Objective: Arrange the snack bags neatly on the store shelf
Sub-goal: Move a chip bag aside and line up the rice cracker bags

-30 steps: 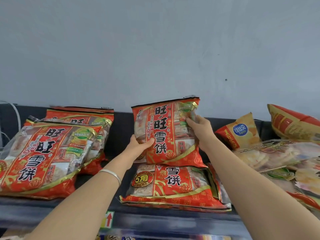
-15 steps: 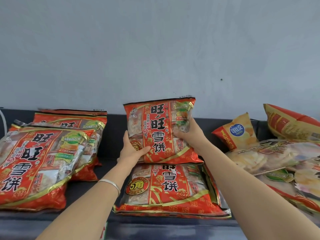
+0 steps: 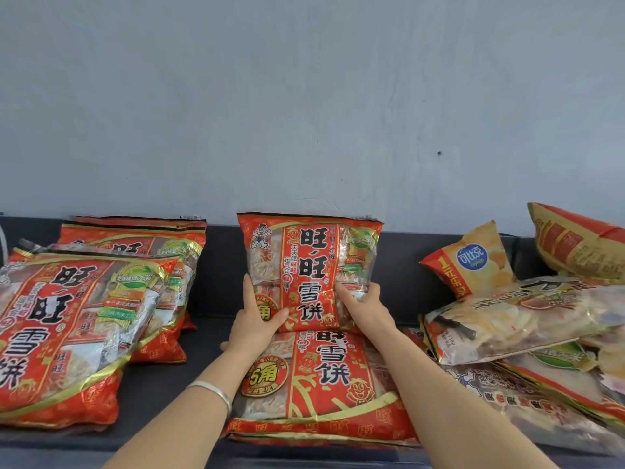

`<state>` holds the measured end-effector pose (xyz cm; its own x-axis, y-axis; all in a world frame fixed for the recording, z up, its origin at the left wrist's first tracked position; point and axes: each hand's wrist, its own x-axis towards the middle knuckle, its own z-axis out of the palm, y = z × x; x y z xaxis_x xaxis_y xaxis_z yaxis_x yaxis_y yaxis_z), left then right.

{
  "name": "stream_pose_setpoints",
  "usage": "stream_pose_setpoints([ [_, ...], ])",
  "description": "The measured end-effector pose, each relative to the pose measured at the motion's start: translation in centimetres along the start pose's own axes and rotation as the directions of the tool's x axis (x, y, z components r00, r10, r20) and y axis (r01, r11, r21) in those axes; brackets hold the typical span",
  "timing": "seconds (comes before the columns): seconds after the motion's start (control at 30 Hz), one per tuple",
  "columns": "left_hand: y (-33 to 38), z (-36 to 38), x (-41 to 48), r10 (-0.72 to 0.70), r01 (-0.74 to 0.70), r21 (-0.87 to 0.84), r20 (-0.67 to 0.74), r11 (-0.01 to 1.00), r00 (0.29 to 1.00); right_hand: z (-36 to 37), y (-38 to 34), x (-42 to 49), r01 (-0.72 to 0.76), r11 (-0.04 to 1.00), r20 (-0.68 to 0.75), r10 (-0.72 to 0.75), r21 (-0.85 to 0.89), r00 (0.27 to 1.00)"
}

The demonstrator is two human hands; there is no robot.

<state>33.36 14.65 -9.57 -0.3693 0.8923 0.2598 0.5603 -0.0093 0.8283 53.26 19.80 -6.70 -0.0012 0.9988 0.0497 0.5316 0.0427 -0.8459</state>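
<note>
Mid-shelf, left hand (image 3: 254, 322) and right hand (image 3: 366, 308) clamp upright red bag (image 3: 309, 265) over flat bag (image 3: 318, 384); next, probably seat it squarely.

Plain pale blue-grey wall (image 3: 304, 96) fills the upper frame. A small dark speck (image 3: 439, 153) marks it. Lighting is even.

Big red bag (image 3: 61, 333) cut by left edge; right pile (image 3: 527, 319) runs off right edge; upright bag (image 3: 309, 265) bottom hidden behind both hands; small print unreadable
</note>
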Motion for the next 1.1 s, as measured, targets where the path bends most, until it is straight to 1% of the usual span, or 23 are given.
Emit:
stream_pose_setpoints([
  [0.07,0.1,-0.2,-0.2,0.009,-0.009,0.003,0.009,1.000,1.000,-0.1,0.1,0.0,-0.016,0.999,0.035,0.018,-0.042,0.999],
  [0.17,0.0,-0.8,-0.4,0.009,-0.009,0.018,0.019,1.000,1.000,0.3,0.0,0.2,-0.036,0.996,0.049,0.039,-0.076,0.998],
  [0.37,-0.5,-2.7,-0.7,-0.058,0.056,0.032,0.077,0.998,0.995,1.4,-0.6,-0.7,-0.054,0.988,0.070,0.064,-0.145,0.995],
  [0.47,-0.5,-2.9,-0.6,-0.079,0.077,0.024,0.112,0.997,0.990,1.5,-0.8,-0.8,-0.075,0.989,0.068,0.084,-0.124,0.994],
  [0.53,-0.3,-2.8,-0.6,-0.091,0.089,0.023,0.125,0.996,0.988,1.4,-0.8,-0.8,-0.085,0.992,0.038,0.089,-0.090,0.995],
  [0.6,0.1,-2.6,-0.6,-0.117,0.114,0.039,0.108,0.993,0.987,1.1,-0.9,-1.0,-0.099,0.991,0.013,0.101,-0.088,0.995],
  [0.73,0.6,-2.6,-0.6,-0.139,0.136,0.117,0.017,0.984,0.990,0.6,-0.9,-2.1,-0.094,0.985,-0.034,0.090,-0.141,0.995],
  [0.87,0.5,-2.6,-1.0,-0.125,0.122,0.100,0.028,0.987,0.992,0.7,-0.8,-3.3,-0.099,0.970,-0.090,0.080,-0.221,0.993],
  [0.97,0.3,-3.3,-1.8,-0.122,0.119,0.074,0.048,0.990,0.991,0.6,-0.9,-4.1,-0.090,0.946,-0.054,0.077,-0.311,0.996],
  [1.1,0.3,-4.6,-3.7,-0.111,0.103,0.100,0.075,0.990,0.991,0.6,-1.0,-6.0,-0.061,0.931,-0.024,0.056,-0.361,0.998],
])
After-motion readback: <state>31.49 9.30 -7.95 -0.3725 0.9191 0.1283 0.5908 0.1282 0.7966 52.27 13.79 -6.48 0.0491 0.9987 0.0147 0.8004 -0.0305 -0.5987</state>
